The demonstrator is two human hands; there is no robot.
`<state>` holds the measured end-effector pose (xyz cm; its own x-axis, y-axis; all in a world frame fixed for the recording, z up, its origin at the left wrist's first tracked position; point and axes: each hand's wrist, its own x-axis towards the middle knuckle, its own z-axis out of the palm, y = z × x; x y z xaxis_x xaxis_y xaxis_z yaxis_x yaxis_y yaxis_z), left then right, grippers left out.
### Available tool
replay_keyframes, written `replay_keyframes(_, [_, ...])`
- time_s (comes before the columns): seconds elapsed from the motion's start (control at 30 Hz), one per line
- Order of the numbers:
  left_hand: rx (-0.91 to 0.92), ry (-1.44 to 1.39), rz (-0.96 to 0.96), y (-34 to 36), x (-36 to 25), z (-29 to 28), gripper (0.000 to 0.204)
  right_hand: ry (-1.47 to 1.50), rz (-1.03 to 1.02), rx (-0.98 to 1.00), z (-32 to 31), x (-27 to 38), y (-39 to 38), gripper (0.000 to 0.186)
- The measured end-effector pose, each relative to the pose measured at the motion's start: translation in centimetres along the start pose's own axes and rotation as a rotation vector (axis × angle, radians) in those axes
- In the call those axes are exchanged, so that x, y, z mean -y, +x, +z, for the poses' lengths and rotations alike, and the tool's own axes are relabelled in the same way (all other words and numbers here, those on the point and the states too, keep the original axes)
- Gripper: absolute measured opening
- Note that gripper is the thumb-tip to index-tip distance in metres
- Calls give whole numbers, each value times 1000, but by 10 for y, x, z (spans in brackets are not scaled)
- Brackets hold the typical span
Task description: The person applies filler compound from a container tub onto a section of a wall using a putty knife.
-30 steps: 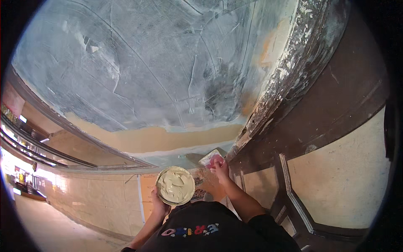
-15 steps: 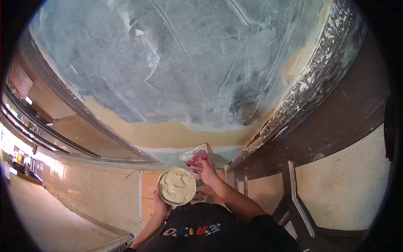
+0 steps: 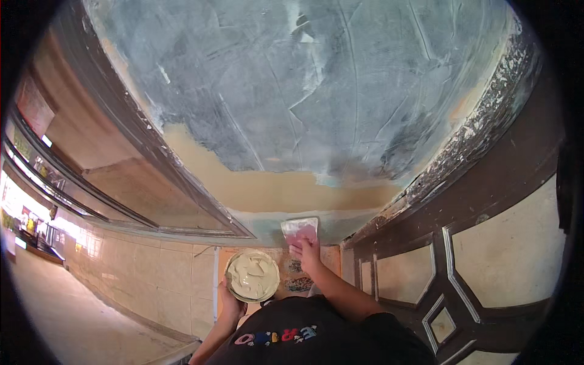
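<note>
My left hand (image 3: 232,302) grips the side of a round tub (image 3: 278,284), fingers mostly hidden beneath it. Pale cream putty (image 3: 250,274) fills the tub, its surface smeared into ridges. In my right hand (image 3: 309,253) is a flat pinkish putty spreader (image 3: 302,230) with pale putty along its far edge. The spreader is over the lower part of the wall (image 3: 280,190), right of the tub and farther off; whether its edge touches the wall I cannot tell. Above, grey-blue patchy coating covers the wall, with a bare tan band below it.
A brown, paint-spattered frame (image 3: 438,161) borders the wall at right, beside a dark panelled door (image 3: 447,267). Dark wooden trim (image 3: 188,182) runs along the left. Beige tiles (image 3: 173,267) lie lower left, and an orange-and-brown sheet (image 3: 331,258) is on the floor below my hands.
The wall has shifted rightward in view. My right hand and the spreader have moved a little right and nearer, and the spreader stands straighter. The tub stays in my left hand.
</note>
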<state>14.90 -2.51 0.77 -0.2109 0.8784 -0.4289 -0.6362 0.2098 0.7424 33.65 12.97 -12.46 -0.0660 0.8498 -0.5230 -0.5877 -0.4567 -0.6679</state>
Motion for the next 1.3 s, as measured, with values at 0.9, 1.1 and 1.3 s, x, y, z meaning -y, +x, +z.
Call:
replay_keyframes(0.9, [79,-21,-6,6,-74,-98,68,-44,-324,126,130,-40,22,29])
replay_keyframes(1.1, [91,2,53,4,-80,-121,71,13,-95,188,136,-76,-13,29])
replay_keyframes(1.3, [158,36,56,10,-84,-119,66,37,-261,181,204,-31,-15,27])
